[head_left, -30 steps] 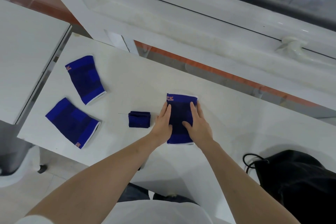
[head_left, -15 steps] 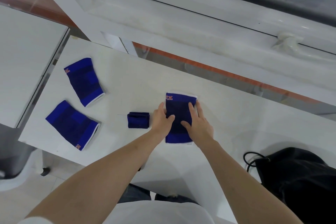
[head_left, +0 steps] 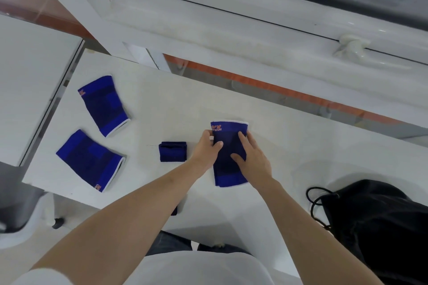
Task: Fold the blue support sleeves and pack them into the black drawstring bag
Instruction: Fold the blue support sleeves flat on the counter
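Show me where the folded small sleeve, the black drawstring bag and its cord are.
folded small sleeve [head_left: 172, 151], head view, centre of the bundle.
black drawstring bag [head_left: 379, 227], head view, middle of the fabric.
cord [head_left: 311, 201], head view, left side of the loop.

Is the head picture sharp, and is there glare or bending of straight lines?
Head view: soft, even light; the sleeve under both hands and the table look fairly sharp; the window frame bows from wide-angle distortion and shows small bright glints; the black bag loses detail in darkness.

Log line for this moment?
step: folding | left hand: gripping sleeve edge | right hand: flat on sleeve | bag: untouched
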`<state>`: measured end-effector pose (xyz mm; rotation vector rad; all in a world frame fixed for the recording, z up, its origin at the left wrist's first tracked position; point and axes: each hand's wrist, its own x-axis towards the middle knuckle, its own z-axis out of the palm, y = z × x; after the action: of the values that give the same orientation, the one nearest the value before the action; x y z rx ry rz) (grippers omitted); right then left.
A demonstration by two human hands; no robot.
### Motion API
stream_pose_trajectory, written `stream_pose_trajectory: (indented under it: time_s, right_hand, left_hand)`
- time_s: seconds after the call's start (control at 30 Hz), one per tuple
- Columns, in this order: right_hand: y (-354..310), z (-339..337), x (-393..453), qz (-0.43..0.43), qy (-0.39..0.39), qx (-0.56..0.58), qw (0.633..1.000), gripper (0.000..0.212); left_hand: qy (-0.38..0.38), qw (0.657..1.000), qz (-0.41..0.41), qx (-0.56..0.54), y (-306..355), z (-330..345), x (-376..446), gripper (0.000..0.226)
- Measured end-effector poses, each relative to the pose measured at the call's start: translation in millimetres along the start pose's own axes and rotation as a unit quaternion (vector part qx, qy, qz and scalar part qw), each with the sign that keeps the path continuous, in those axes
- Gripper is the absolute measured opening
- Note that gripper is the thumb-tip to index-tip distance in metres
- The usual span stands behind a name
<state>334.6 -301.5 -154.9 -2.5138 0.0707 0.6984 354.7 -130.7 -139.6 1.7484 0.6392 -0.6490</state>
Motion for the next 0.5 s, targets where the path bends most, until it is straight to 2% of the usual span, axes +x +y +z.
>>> stream_pose_trajectory:
  time_s: [0.1, 0.2, 0.3, 0.5]
  right_hand:
    - [-5.5, -12.6, -7.3, 0.006, 0.064, 0.207, 0.976, 0.055]
    - [-20.4, -30.9, -9.2, 0.07, 0.052, 0.371, 0.925, 0.038]
    - [-29.1, -40.7, -6.0, 0.08, 0.072, 0.422, 0.9, 0.027]
    - [-36.9, -48.0, -8.4, 0.088, 0.097, 0.443, 0.887, 0.033]
  left_hand:
    - [-0.029, 0.998, 0.021, -0.047, 7.6, -4.0, -7.2, 0.022]
    - [-0.046, 0.996, 0.053, -0.05, 17.1, -7.9, -14.3, 0.024]
    - [-0.067, 0.993, 0.085, -0.048, 25.9, -8.0, -22.7, 0.027]
    - [-0.061, 0.988, 0.113, -0.087, 39.3, -3.5, -38.9, 0.02]
